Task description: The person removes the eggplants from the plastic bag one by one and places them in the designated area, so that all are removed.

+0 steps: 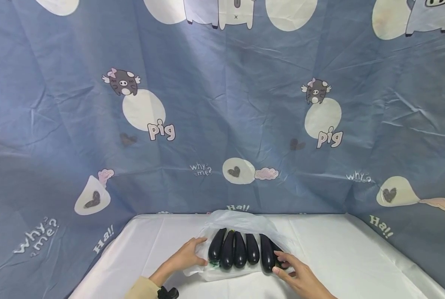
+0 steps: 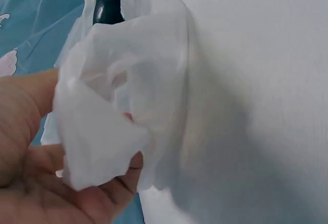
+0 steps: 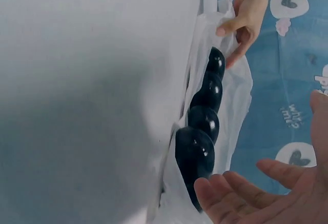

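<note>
Several glossy dark eggplants [image 1: 240,251] lie side by side in a thin white plastic bag [image 1: 230,216], its mouth spread toward the person. At the bag's left side my left hand [image 1: 187,254] holds the plastic; in the left wrist view its fingers curl behind a white fold [image 2: 107,137]. My right hand [image 1: 295,272] is at the right end of the row, fingers loosely bent, by the rightmost eggplants [image 1: 267,253]. The right wrist view shows its fingers [image 3: 220,196] relaxed beside the nearest eggplant [image 3: 195,152]; whether they touch cannot be told.
A white-covered table [image 1: 331,249] extends to both sides of the bag. Behind it hangs a blue cloth [image 1: 207,124] printed with pigs and words. A black band [image 1: 168,292] circles the left wrist, below a beige sleeve [image 1: 142,288].
</note>
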